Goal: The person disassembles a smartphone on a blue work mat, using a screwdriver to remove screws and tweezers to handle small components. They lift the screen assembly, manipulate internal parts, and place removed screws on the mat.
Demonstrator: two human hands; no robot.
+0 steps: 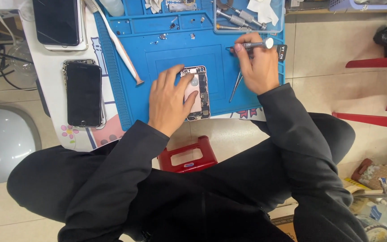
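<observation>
An opened phone body with its insides showing lies on a blue work mat. My left hand rests flat on the phone's left side, fingers spread, pinning it down. My right hand is to the right of the phone and grips a small metal screwdriver held level above the mat, its tip pointing left. Thin tweezers lie on the mat just under the right hand.
A dark phone and another screen lie left of the mat. A long white-handled tool crosses the mat's left part. A clear tray with screwdrivers sits at the back. A red stool stands below the table edge.
</observation>
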